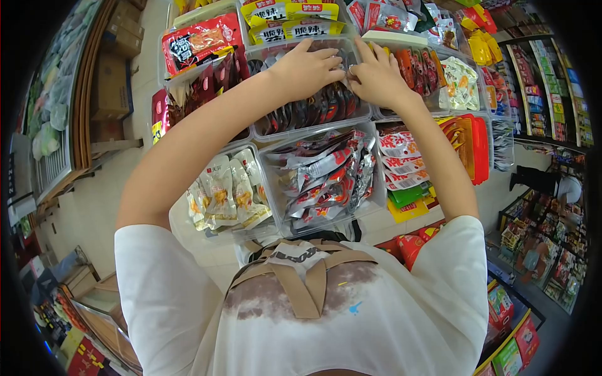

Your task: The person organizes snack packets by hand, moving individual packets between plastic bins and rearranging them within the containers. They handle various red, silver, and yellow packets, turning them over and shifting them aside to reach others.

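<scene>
My left hand [307, 72] reaches over a clear plastic bin [313, 128] of dark snack packets [310, 109]. Its fingers are stretched out and apart, lying on or just above the packets near the bin's far side. Close by, my right hand [379, 76] is at the wall between this bin and the one to its right, fingers extended and spread. A ring shows on one of its fingers. No held item is visible in either hand. The fingers cover part of the packets beneath.
Nearer me stand bins of silver-and-red packets [329, 178] and pale pouches [226, 191]. Yellow packets [291, 22] are behind, with a red bag [200, 41] at the far left. Red sausage-like packs [420, 69] lie right. Store shelves [545, 88] flank the display.
</scene>
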The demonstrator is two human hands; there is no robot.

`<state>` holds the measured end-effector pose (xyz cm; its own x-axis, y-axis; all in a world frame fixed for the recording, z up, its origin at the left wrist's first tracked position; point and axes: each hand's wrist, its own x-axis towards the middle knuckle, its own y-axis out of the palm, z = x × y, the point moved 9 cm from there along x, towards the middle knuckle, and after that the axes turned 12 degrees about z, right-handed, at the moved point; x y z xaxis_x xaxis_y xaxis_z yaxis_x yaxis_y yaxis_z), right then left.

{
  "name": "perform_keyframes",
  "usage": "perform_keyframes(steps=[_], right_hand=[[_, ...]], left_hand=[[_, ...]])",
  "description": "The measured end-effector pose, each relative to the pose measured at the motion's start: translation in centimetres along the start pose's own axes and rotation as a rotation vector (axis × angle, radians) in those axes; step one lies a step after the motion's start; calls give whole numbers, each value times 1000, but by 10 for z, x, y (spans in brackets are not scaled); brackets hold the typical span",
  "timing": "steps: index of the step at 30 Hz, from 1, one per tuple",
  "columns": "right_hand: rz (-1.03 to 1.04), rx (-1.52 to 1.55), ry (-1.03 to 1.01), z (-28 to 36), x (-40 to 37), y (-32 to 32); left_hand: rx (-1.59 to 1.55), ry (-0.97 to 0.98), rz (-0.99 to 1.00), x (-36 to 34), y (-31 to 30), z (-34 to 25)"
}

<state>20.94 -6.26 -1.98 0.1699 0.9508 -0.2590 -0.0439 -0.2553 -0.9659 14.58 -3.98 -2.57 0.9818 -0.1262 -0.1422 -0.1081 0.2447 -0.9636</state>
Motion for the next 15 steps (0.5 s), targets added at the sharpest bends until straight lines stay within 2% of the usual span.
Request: perform_keyframes(steps=[1, 5, 7, 8, 10, 15], right_hand=[[88, -8, 25, -1, 2, 6], [190, 70, -3, -5, 0, 13], [59, -78, -32, 0, -1, 11], [60, -77, -33, 2, -1, 19], [-221, -145, -12, 10, -10, 6], [-305, -247, 71, 21, -18, -10]], left_hand=[[1, -5, -13, 0, -1, 0], [-90, 2, -7, -4, -4, -1], [-78, 3, -15, -1, -4, 0], [-71, 8, -26, 1, -4, -1], [-60, 1, -14, 1, -4, -3], [-15, 17, -39, 1, -3, -4]])
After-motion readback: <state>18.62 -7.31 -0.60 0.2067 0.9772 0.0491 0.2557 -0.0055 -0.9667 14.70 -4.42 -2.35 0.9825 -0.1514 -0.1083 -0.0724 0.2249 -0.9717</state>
